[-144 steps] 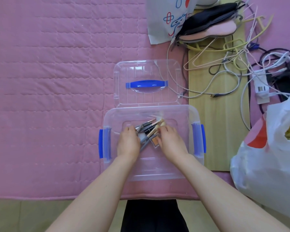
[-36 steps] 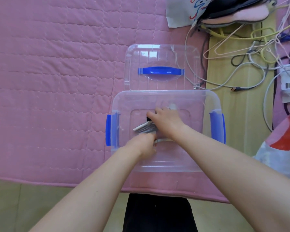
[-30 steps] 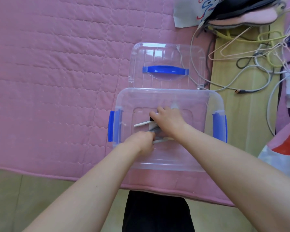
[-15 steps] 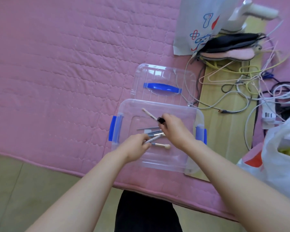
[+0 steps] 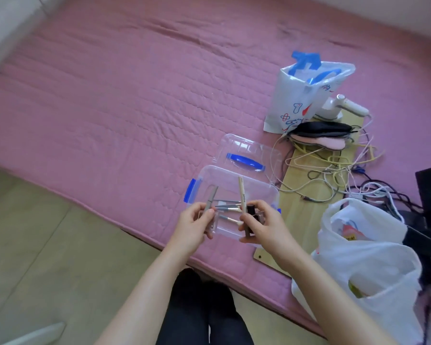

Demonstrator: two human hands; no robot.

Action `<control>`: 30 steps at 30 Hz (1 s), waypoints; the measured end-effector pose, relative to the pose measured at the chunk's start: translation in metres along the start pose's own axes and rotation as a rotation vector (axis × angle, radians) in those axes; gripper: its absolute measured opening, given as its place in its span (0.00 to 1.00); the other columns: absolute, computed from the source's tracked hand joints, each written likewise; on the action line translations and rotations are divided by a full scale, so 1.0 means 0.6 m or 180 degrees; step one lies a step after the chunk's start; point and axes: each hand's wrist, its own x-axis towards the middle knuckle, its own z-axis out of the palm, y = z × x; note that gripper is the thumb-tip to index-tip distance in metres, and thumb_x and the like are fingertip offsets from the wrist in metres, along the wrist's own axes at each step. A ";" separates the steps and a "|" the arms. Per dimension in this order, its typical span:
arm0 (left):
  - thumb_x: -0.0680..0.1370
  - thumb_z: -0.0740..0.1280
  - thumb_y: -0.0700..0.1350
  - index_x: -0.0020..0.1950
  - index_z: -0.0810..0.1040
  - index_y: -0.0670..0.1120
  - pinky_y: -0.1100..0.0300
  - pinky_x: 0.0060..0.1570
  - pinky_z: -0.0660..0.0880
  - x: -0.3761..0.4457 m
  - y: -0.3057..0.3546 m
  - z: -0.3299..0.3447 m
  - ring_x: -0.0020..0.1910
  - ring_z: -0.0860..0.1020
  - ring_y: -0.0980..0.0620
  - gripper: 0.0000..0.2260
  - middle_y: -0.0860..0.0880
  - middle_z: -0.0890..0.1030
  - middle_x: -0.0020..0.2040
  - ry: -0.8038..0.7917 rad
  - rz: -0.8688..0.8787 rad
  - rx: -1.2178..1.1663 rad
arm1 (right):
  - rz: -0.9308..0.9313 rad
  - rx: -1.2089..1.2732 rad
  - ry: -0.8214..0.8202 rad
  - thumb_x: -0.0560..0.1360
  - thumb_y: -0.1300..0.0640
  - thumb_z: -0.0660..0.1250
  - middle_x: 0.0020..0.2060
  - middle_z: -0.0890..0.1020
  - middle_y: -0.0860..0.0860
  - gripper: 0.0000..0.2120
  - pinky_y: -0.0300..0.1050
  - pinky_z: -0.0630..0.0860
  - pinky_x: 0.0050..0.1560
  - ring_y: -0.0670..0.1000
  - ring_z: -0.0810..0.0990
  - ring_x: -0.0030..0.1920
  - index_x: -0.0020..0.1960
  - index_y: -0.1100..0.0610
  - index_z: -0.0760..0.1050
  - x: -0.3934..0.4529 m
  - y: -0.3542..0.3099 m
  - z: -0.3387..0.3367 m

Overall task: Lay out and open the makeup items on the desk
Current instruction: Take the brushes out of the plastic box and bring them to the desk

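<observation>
- Both hands have come up out of the box (image 5: pixel 234 180) since half a second ago, each now lifting makeup tools above it.
- Left hand (image 5: pixel 194 226) is pinching a slim grey pencil (image 5: pixel 211 199), tilted upright over the box's left side.
- Right hand (image 5: pixel 266 226) is gripping a beige brush handle (image 5: pixel 241 192) with dark lettering, plus a small black item (image 5: pixel 251 210) I cannot identify.
- More brushes (image 5: pixel 228 207) are lying in the clear, blue-latched box on the pink mat (image 5: pixel 110 108).
- Its lid (image 5: pixel 246 155), blue-handled, is lying just behind it.
</observation>
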 end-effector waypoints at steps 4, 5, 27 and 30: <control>0.80 0.63 0.44 0.51 0.78 0.44 0.67 0.28 0.67 -0.088 0.009 -0.024 0.31 0.74 0.52 0.06 0.48 0.77 0.38 0.0263 0.0049 -0.0212 | -0.0026 -0.0177 -0.0218 0.77 0.64 0.64 0.41 0.77 0.55 0.05 0.50 0.82 0.37 0.50 0.81 0.37 0.53 0.59 0.74 -0.069 -0.044 0.039; 0.80 0.63 0.43 0.51 0.78 0.44 0.68 0.27 0.67 -0.109 0.010 -0.030 0.31 0.74 0.52 0.06 0.48 0.77 0.38 0.0357 0.0086 -0.0311 | -0.0036 -0.0252 -0.0293 0.77 0.64 0.64 0.40 0.77 0.55 0.05 0.51 0.83 0.38 0.50 0.80 0.37 0.52 0.59 0.74 -0.084 -0.053 0.052; 0.82 0.60 0.41 0.52 0.76 0.35 0.69 0.24 0.67 -0.442 -0.073 -0.425 0.34 0.72 0.48 0.10 0.40 0.73 0.39 0.2192 0.0045 -0.1700 | -0.1039 -0.1774 -0.1410 0.78 0.62 0.62 0.35 0.74 0.46 0.09 0.50 0.81 0.36 0.43 0.71 0.29 0.51 0.48 0.73 -0.283 -0.119 0.524; 0.83 0.57 0.43 0.53 0.76 0.36 0.69 0.23 0.67 -0.473 -0.095 -0.504 0.34 0.72 0.48 0.12 0.40 0.74 0.39 0.2343 0.0019 -0.1894 | -0.1069 -0.1822 -0.1538 0.78 0.62 0.61 0.37 0.75 0.48 0.10 0.48 0.81 0.36 0.47 0.73 0.33 0.50 0.47 0.71 -0.299 -0.130 0.603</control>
